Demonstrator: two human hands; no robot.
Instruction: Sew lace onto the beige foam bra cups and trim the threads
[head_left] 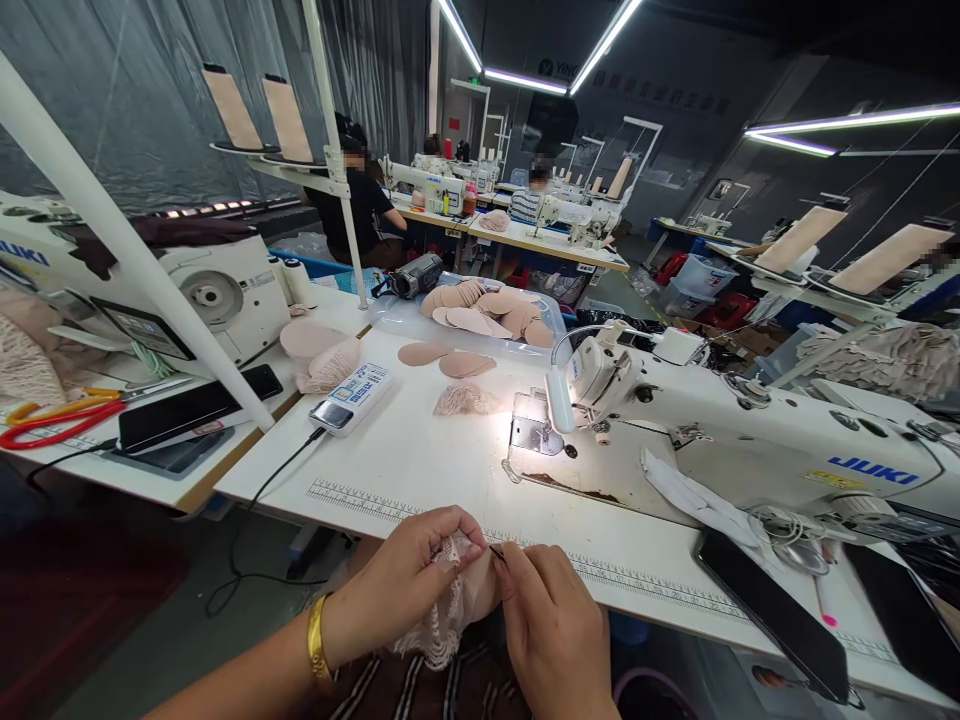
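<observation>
Frilly beige fabric point(441, 640), probably lace, between hands point(559, 620)

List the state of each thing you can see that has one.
Left hand, gripping lace
Right hand, pinching small dark item
Lace, bunched
Sewing lamp, lit
Ceiling lights, lit
Nearest phone, screen dark
White device, cable plugged in
Tub, open, holding pads
Scissors, open or shut unclear
Machine, running or not unclear
</observation>
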